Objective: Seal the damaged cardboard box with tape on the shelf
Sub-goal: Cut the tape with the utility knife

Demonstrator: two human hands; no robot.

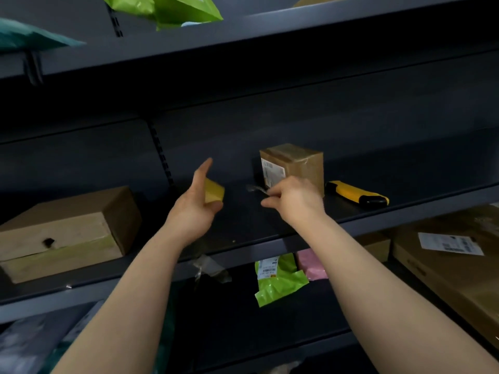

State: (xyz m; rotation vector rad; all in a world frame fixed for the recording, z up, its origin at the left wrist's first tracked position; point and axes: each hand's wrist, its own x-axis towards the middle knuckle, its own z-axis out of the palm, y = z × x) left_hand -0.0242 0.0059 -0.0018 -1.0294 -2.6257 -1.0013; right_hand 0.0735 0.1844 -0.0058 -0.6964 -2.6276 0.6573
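Pinching strip (255, 188) with right hand (294, 201), gripping roll (214, 190) in left hand (194, 209). Seemingly not yet laid on box (297, 163); sealing to come.

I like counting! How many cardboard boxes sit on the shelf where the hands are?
2: a big box at the left, and a small taped box behind the right hand.

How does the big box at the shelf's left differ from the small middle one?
The big box is wide and low, the small box nearly cubic. The big box has a dark hole in front; the small box shows none. The small box bears a white label, the big box none. Both are brown cardboard on one shelf.
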